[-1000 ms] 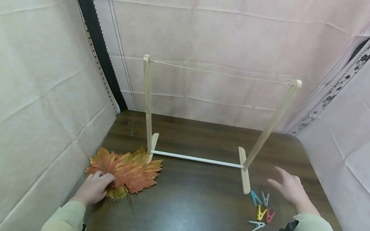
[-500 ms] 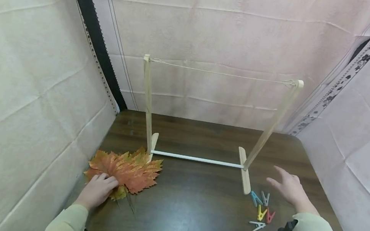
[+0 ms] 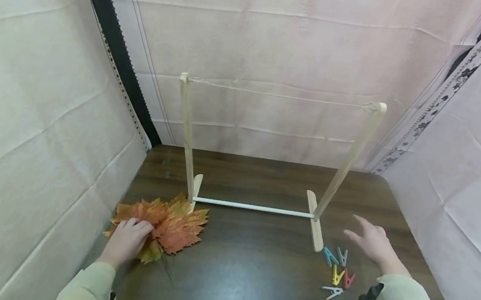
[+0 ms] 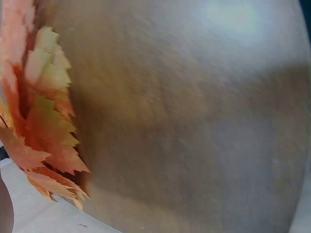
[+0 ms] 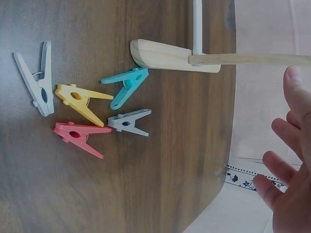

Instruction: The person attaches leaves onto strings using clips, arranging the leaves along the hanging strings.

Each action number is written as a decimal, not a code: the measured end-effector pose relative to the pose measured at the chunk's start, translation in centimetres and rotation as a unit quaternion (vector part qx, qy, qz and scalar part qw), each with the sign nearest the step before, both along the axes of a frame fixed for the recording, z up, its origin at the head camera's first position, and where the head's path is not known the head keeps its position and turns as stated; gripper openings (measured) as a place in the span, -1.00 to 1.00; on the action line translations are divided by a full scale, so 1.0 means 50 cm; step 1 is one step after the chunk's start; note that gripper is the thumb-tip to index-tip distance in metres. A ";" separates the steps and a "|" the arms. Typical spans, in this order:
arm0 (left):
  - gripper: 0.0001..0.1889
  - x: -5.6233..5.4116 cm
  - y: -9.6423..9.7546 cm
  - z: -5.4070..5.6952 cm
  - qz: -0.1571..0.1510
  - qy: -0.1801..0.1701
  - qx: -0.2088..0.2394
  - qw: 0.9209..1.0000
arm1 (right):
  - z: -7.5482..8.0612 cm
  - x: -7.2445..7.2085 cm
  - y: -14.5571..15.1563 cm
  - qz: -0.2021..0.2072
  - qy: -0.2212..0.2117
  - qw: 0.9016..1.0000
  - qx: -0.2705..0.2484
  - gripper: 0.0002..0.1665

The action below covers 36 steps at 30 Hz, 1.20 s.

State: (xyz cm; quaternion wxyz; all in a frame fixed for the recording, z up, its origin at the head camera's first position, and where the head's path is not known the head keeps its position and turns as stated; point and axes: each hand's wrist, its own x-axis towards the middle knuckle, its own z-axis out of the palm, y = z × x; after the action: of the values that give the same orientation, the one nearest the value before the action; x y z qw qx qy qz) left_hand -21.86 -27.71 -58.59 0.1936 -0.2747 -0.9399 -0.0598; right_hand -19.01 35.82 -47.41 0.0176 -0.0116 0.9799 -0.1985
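In the head view, a pile of orange and yellow-green maple leaves [image 3: 178,232] with thin stems lies on the table at the left. My left hand [image 3: 126,241] grips leaves at the pile's near left side, its fingertips curled over an orange one; the thumb is hidden. Leaf edges [image 4: 51,131] fill the left of the left wrist view. My right hand [image 3: 374,244] hovers with fingers spread, holding nothing. Closest to it are several clothespins: blue [image 5: 127,85], yellow [image 5: 80,103], red [image 5: 80,137], grey [image 5: 129,121] and pale grey [image 5: 39,82].
A wooden stand [image 3: 350,158] rises at the table's middle, with a string [image 3: 274,94] tied between its post tops and a white rod [image 3: 251,207] joining its feet. Its left foot stands against the leaves. White cloth walls [image 3: 38,110] enclose the table [image 3: 232,254] on three sides.
The left hand has shifted slightly right and up over the pile, and the leaves under it have fanned apart. The right hand has stayed nearly still. The head view has shifted a little.
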 end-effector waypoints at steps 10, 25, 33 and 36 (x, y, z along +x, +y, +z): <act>-0.82 -0.019 0.022 0.044 0.066 0.006 0.074 0.995 | -0.028 0.004 -0.009 0.008 -0.002 1.000 -0.010 -0.14; -0.85 -0.059 0.076 0.132 0.099 0.005 0.130 0.987 | -0.094 0.041 -0.031 -0.026 -0.069 0.994 -0.076 -0.12; -0.86 -0.071 0.098 0.183 0.116 0.021 0.181 0.976 | -0.146 0.050 -0.031 -0.067 -0.098 0.985 -0.124 -0.25; -0.84 -0.073 0.109 0.201 0.119 0.018 0.206 0.971 | -0.163 0.058 -0.030 -0.078 -0.098 0.984 -0.128 -0.27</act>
State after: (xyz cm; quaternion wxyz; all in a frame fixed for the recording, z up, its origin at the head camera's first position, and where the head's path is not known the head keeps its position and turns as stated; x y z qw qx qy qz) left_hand -25.50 -22.25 -48.53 0.2688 -0.1163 -0.9296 -0.2237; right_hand -16.13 34.33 -55.56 0.0963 0.0822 0.9378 -0.3234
